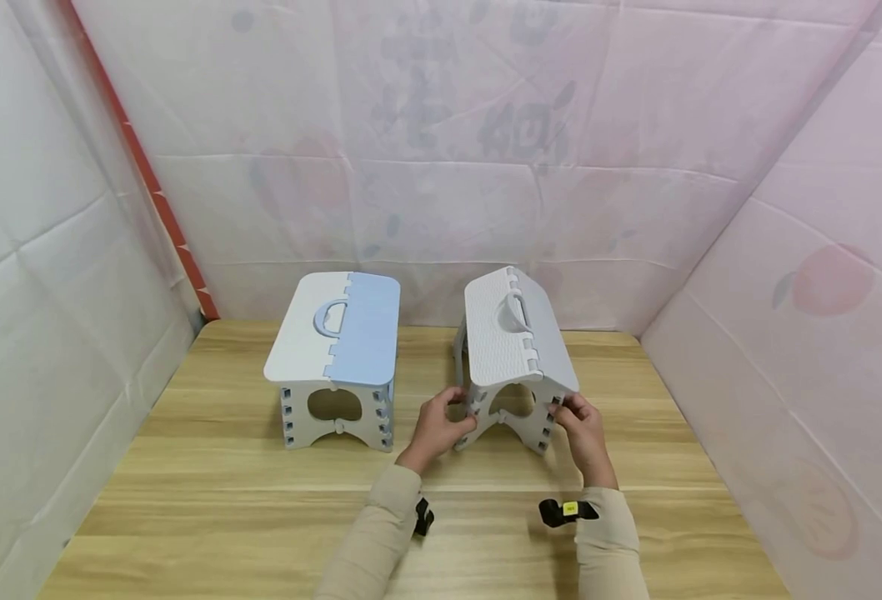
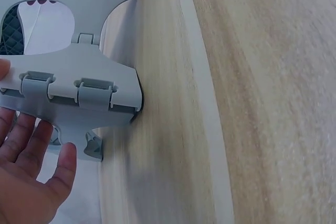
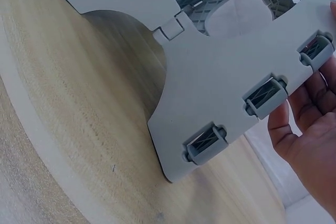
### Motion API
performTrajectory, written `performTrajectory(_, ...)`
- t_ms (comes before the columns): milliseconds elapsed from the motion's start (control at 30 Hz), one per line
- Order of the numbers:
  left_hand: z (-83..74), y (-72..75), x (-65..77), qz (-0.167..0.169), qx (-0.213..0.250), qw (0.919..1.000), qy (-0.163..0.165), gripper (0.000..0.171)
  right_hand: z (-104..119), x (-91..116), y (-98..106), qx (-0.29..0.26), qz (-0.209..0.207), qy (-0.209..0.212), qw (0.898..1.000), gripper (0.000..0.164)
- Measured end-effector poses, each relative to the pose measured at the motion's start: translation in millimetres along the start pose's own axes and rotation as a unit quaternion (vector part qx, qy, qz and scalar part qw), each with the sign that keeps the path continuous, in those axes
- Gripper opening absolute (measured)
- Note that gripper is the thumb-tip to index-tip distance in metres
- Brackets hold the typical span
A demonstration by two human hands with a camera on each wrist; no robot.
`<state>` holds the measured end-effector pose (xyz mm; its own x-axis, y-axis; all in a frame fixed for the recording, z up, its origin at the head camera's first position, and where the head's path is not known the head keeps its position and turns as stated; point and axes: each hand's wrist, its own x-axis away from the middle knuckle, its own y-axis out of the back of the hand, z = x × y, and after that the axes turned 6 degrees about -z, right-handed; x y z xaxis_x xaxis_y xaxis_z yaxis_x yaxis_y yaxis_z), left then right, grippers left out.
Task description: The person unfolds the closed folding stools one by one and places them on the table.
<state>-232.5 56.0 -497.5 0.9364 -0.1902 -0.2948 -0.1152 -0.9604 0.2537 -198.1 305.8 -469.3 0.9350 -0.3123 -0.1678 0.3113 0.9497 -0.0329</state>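
A grey-white folding stool (image 1: 492,333) stands on the table at the right, its hinged top bent into a ridge and its handle loop raised along the seam. My left hand (image 1: 435,427) grips the edge of its left front leg; in the left wrist view, fingers (image 2: 32,150) lie along the hinged side panel. At the opposite leg, my right hand (image 1: 582,429) holds the outer edge, with fingers (image 3: 310,98) partly hidden behind the panel in the right wrist view. The end panel (image 3: 210,87) is slightly folded at its middle hinge.
Left of it stands a second folding stool (image 1: 369,333), white and blue, with its top flat. Both are on a wood-grain table (image 1: 216,492). Printed cloth walls (image 1: 441,208) enclose the back and sides.
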Motion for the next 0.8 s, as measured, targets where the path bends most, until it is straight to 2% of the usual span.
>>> performTrajectory(400,1.3,-3.4,3.6,-0.007,0.02,0.9997,0.008,0.037,-3.0,1.8,-0.2,-0.024,0.006,-0.002,1.0,0.029)
performTrajectory(533,-0.2,-0.4,5.6,-0.003,-0.001,1.0,0.009,0.042,6.4,8.0,-6.3,0.024,0.006,-0.015,1.0,0.021)
performTrajectory(667,-8.0,4.6,8.8,0.007,-0.028,0.9994,0.02,0.062,20.3,15.7,-11.4,0.083,-0.01,-0.001,0.996,0.039)
performTrajectory(800,-20.5,6.8,8.7,0.012,-0.026,0.9996,0.003,0.07,30.8,19.5,-9.1,0.13,-0.032,0.026,0.991,0.053)
